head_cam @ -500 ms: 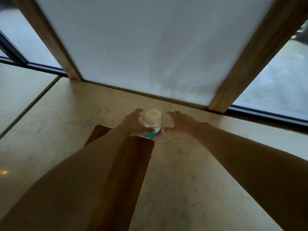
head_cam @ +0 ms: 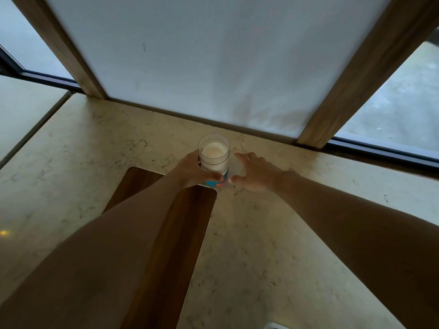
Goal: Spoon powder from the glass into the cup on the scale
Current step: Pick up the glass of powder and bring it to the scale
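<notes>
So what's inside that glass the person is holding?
The glass holds a pale, cream-coloured powder filling its lower part. The left hand wraps its base, so the bottom, with something teal below it, is mostly covered.

Both your bare forearms reach forward from the bottom corners and converge toward the middle. Your left grip (head_cam: 192, 170) is curled, thumb on the near side and fingers wrapped round the far left side of what it holds, the thumb tip pointing right. Your right grip (head_cam: 255, 173) sits just right of the left one, spread and empty, palm turned left, fingers stretched ahead, its thumb tip nearly meeting the left thumb. Both wrists are straight, in line with their forearms.
</notes>
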Available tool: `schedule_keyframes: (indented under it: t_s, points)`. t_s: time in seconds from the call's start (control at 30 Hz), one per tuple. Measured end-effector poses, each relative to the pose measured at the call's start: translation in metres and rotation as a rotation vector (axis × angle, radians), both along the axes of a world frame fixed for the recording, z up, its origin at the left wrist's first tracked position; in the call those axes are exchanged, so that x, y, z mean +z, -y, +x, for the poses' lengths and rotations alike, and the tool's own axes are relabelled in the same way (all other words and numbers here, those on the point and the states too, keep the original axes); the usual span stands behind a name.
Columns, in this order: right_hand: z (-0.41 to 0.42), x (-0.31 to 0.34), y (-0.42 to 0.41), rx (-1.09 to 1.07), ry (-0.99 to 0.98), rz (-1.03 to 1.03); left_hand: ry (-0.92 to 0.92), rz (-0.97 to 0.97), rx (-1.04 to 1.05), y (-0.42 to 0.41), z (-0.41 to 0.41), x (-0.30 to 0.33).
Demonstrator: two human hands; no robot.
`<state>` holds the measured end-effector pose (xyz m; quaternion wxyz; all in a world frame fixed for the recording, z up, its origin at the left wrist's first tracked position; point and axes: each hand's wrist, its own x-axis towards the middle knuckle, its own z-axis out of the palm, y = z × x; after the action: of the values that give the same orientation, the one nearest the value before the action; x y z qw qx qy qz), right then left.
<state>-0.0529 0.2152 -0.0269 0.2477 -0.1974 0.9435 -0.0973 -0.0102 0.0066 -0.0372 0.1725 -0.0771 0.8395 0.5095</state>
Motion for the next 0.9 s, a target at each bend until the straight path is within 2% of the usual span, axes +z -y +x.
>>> schedule_keyframes:
  t_s: [0.43,0.9]
  points:
    - [0.004,-0.002,-0.008,-0.058,0.017,0.020,-0.116,-0.038,0.001,-0.007,-0.004,0.000]
    - [0.024,0.034,-0.029,-0.102,-0.020,0.009,-0.189,-0.041,0.024,-0.015,0.023,0.023]
